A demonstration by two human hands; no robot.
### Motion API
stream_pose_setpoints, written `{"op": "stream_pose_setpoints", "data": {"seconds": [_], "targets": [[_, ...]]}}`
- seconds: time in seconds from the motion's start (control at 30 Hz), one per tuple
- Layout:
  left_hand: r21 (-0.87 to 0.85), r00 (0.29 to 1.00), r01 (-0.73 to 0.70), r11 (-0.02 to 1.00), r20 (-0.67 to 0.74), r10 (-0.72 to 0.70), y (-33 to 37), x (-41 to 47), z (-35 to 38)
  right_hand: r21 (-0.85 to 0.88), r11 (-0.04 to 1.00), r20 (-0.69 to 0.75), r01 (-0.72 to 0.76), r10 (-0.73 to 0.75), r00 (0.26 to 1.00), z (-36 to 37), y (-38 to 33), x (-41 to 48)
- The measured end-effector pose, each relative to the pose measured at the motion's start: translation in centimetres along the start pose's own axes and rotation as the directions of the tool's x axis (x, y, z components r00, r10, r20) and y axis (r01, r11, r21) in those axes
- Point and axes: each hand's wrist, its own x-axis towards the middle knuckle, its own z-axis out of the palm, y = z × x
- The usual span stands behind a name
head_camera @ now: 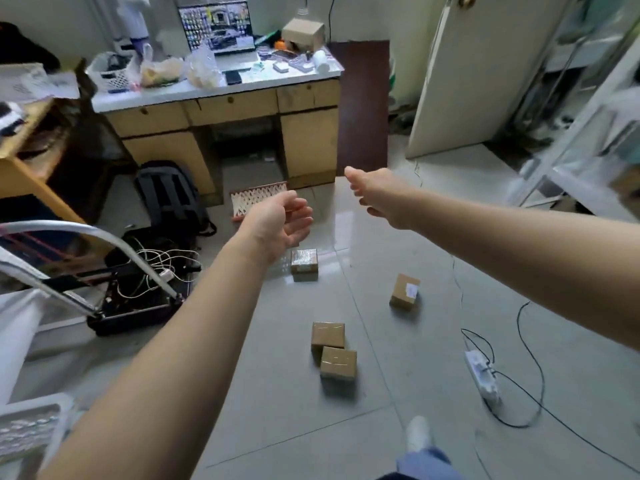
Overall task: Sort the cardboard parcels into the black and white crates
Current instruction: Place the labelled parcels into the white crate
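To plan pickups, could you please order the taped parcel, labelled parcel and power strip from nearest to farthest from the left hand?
1. The taped parcel, just below the left hand.
2. The labelled parcel, farther right.
3. The power strip, far right.

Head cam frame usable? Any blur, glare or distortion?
Head view: centre sharp, cardboard parcels readable; right-edge shelving smeared with blur; glare on the glossy floor tiles beyond the taped parcel; door edge bowed by wide-angle lens.

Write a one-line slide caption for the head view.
Both empty, left hand and right hand held out in front; four cardboard parcels lie on the tiled floor.
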Motion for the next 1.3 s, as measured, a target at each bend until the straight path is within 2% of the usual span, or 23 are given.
{"op": "stream_pose_setpoints", "data": {"seconds": [0.3, 0.57, 0.97, 1.17, 1.3], "targets": [[-0.046, 0.997, 0.028, 0.999, -0.075, -0.031, -2.1, 7.3, 13.8, -0.057, 0.998, 0.057, -0.008, 0.012, 0.998, -11.2, 5.8, 9.2], [-0.038, 0.979, 0.179, 0.983, -0.091, -0.182, -6.4, 14.0, 22.4, -0.064, 0.99, 0.092, -0.127, 0.132, 0.987, -17.1, 10.2, 17.1], [0.008, 0.942, 0.316, 0.949, -0.118, -0.313, -9.6, 30.6, 30.7, -0.127, 0.977, 0.125, -0.172, 0.187, 0.974, -20.6, 15.8, 33.3], [-0.009, 0.893, 0.419, 0.908, -0.174, -0.414, -14.4, 38.0, 33.1, -0.207, 0.953, 0.183, -0.221, 0.26, 0.948, -20.3, 21.1, 41.1], [-0.057, 0.855, 0.468, 0.882, -0.222, -0.468, -19.7, 43.0, 33.5, -0.278, 0.943, 0.246, -0.184, 0.255, 0.935, -19.2, 26.2, 45.7]]}}
